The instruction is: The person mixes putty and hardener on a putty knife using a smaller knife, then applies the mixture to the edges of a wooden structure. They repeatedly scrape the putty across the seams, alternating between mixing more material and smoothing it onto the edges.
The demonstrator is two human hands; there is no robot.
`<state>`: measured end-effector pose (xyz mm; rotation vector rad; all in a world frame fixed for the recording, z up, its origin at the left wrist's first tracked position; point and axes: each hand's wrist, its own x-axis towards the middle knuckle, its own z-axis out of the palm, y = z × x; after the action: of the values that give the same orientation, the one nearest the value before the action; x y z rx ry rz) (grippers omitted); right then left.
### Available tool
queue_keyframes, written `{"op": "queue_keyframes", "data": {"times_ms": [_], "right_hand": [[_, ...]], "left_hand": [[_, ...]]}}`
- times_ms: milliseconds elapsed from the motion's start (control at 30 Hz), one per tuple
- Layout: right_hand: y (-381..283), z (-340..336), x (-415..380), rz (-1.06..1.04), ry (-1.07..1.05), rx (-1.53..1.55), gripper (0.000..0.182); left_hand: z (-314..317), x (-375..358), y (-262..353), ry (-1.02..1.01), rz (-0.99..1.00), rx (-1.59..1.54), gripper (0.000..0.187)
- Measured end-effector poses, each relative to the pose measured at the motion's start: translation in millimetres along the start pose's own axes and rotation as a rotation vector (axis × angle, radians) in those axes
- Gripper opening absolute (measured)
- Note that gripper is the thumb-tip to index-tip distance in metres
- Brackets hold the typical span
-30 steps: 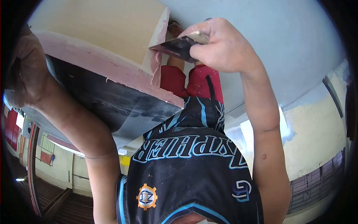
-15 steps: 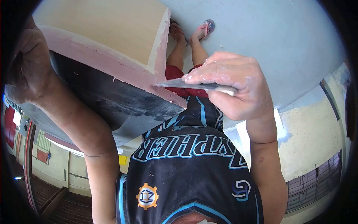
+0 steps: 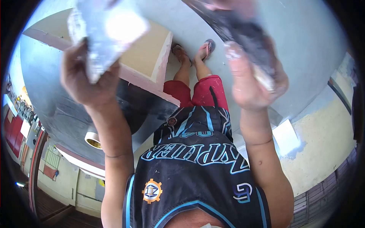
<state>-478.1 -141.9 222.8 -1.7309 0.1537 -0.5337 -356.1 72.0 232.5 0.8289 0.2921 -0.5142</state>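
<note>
My left hand (image 3: 91, 85) is raised at the upper left, its fingers closed round the lower end of a flat, shiny plate (image 3: 102, 41) with pale smears and a bright glare. At the upper right, my right hand (image 3: 247, 85) grips a dark flat blade (image 3: 247, 34) with a pale lower edge; white paste coats its thumb. Both tools are blurred and run towards the top edge. Between and below them lies a beige panel (image 3: 142, 57) with a pinkish coated border (image 3: 146, 84). Neither hand touches it.
A dark smeared surface (image 3: 140, 102) adjoins the pinkish border. A tape roll (image 3: 93, 140) is beside my left forearm. My sandalled feet (image 3: 205, 49) stand on the grey floor beyond the panel's corner. A white sheet (image 3: 286, 136) lies at the right.
My left hand has come inward from the far left, and the shiny plate now shows in it. My right hand has left the panel's edge, and its blade now points upward. The tape roll has come into sight.
</note>
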Motion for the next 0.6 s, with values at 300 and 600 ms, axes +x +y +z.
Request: {"op": "queue_keyframes", "data": {"times_ms": [300, 600], "right_hand": [[108, -16, -49, 0.355, -0.442, -0.24, 0.034], [223, -54, -76, 1.153, -0.143, 0.406, 0.036]], "left_hand": [[-6, -2, 17, -0.505, -0.026, -0.274, 0.063], [15, -67, -21, -0.326, 0.114, -0.007, 0.068]]}}
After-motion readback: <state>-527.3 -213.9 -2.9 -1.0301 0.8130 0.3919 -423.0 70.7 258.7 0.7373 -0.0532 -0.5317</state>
